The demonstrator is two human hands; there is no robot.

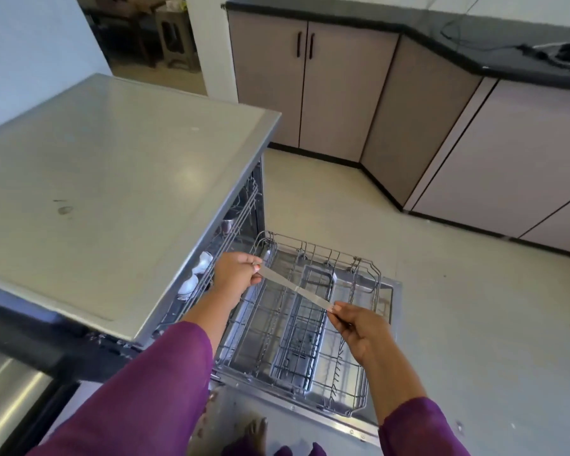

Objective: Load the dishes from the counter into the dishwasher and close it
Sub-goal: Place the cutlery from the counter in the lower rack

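The dishwasher (112,199) stands open with its door (310,419) folded down. Its lower wire rack (359,324) is pulled out over the door and holds a grey cutlery basket (301,340). Over the rack I hold a long flat metal utensil (297,288) by both ends. My left hand (236,273) pinches its upper left end beside the machine's opening. My right hand (359,327) pinches the lower right end. White cups (196,273) and a steel vessel (228,223) sit in the upper rack inside, partly hidden.
The dishwasher's flat grey top (112,179) fills the left. Beige cabinets (326,87) under a dark counter (441,31) run along the back and right, with cables (563,52) on it. Pale floor (458,291) lies to the right. My bare foot (257,436) is by the door.
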